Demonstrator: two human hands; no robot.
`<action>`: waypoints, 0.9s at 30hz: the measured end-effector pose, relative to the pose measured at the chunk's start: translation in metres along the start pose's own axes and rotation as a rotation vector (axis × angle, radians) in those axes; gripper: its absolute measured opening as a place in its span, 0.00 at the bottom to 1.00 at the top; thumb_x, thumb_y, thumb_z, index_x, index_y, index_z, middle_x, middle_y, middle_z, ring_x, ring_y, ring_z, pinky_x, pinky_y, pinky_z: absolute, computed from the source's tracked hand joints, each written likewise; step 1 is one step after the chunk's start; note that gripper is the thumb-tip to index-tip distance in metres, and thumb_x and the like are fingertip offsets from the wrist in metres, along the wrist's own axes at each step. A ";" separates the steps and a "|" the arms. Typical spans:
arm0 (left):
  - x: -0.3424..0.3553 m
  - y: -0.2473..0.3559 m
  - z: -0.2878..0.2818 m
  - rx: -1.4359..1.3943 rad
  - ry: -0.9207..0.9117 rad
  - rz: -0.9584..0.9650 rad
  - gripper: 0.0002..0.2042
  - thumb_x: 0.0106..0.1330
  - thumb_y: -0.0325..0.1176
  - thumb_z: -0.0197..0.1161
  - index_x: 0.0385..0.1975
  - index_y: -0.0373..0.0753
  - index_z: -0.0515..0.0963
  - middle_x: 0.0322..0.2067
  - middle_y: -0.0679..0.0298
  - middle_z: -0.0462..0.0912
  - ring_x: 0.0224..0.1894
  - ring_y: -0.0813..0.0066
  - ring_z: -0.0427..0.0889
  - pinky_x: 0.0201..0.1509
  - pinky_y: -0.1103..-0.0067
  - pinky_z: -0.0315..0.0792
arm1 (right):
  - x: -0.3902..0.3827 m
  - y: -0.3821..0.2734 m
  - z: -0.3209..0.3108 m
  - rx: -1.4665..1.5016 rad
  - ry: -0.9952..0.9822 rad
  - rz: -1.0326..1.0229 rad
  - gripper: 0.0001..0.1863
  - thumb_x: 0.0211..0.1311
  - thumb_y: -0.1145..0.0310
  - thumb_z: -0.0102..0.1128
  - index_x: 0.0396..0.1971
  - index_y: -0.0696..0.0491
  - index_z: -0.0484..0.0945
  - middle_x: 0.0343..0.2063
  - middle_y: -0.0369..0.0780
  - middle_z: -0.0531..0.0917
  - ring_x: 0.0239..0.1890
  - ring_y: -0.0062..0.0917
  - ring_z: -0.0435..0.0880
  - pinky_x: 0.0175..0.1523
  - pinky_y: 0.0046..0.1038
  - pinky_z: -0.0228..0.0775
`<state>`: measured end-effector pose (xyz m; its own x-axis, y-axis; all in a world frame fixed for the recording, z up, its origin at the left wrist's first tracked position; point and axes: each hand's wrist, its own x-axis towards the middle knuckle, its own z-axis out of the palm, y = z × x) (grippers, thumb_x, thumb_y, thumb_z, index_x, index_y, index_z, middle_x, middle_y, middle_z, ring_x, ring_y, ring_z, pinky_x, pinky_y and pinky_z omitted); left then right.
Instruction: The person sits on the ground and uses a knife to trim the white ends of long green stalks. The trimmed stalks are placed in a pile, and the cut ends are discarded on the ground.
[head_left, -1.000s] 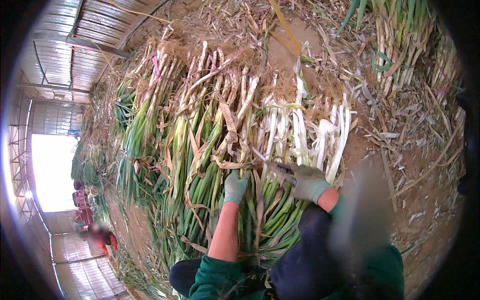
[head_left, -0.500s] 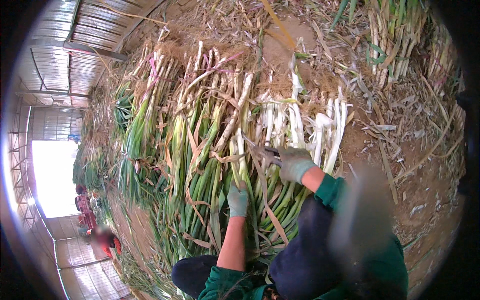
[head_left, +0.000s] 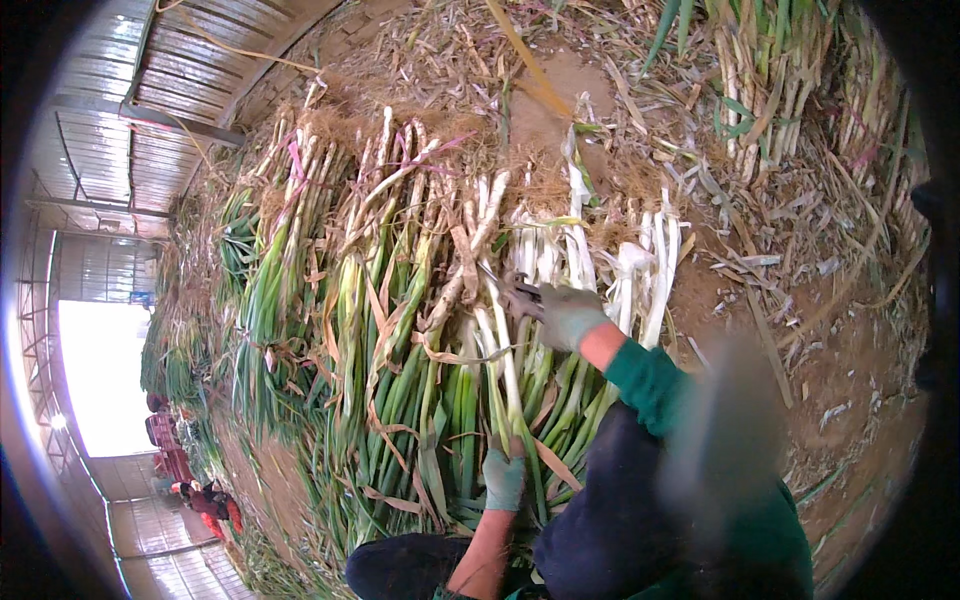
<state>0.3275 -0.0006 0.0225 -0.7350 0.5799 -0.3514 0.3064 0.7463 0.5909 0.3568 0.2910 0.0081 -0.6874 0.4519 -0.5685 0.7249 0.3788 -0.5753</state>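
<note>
My left hand, in a pale green glove, is closed on the leaves of a green onion near my knees. Its white shank points away from me over the pile. Slightly right and farther off, my gloved right hand is shut on a small bladed tool with a dark handle. The thin metal tip points left and away, just beyond the held onion; whether it touches a stalk I cannot tell. Peeled white green onions lie beyond my right hand. Unpeeled green onions with dry brown leaves spread to the left.
Loose dry husks litter the dirt floor on the right. More green onion bundles lie at the far right. A yellow strap stretches across the ground ahead. Another person in red sleeves is at the far left.
My left hand has drawn down toward me and a little right, with the onion leaves in its grip. My right hand and tool have shifted slightly left and away.
</note>
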 end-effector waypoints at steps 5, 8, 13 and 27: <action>-0.015 -0.023 0.004 -0.042 -0.021 0.034 0.15 0.68 0.39 0.56 0.44 0.33 0.72 0.35 0.54 0.80 0.36 0.65 0.78 0.42 0.72 0.71 | -0.051 0.017 0.016 -0.044 -0.158 0.024 0.43 0.47 0.58 0.60 0.64 0.56 0.57 0.52 0.51 0.74 0.55 0.41 0.74 0.58 0.37 0.65; -0.020 -0.012 0.003 -0.068 -0.118 -0.063 0.15 0.68 0.38 0.55 0.45 0.33 0.72 0.35 0.53 0.79 0.38 0.65 0.78 0.42 0.72 0.71 | -0.046 0.026 0.031 -0.086 0.026 -0.011 0.42 0.46 0.57 0.61 0.63 0.55 0.58 0.51 0.50 0.75 0.55 0.41 0.75 0.58 0.38 0.65; -0.040 -0.019 0.003 -0.158 -0.065 0.002 0.16 0.66 0.38 0.59 0.45 0.32 0.71 0.35 0.55 0.79 0.34 0.68 0.77 0.38 0.73 0.71 | 0.005 0.007 0.007 -0.038 0.028 0.014 0.31 0.49 0.60 0.57 0.54 0.57 0.66 0.46 0.48 0.78 0.50 0.39 0.78 0.54 0.39 0.68; -0.057 -0.022 0.001 -0.106 -0.180 -0.119 0.18 0.67 0.41 0.55 0.46 0.31 0.71 0.35 0.52 0.80 0.36 0.64 0.79 0.41 0.73 0.72 | -0.035 0.025 0.039 -0.007 -0.022 -0.029 0.33 0.48 0.62 0.58 0.57 0.57 0.64 0.46 0.50 0.79 0.51 0.41 0.77 0.56 0.36 0.68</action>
<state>0.3631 -0.0495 0.0288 -0.6399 0.5458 -0.5410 0.1516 0.7798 0.6074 0.3972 0.2526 -0.0090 -0.7087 0.4232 -0.5645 0.7051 0.3973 -0.5874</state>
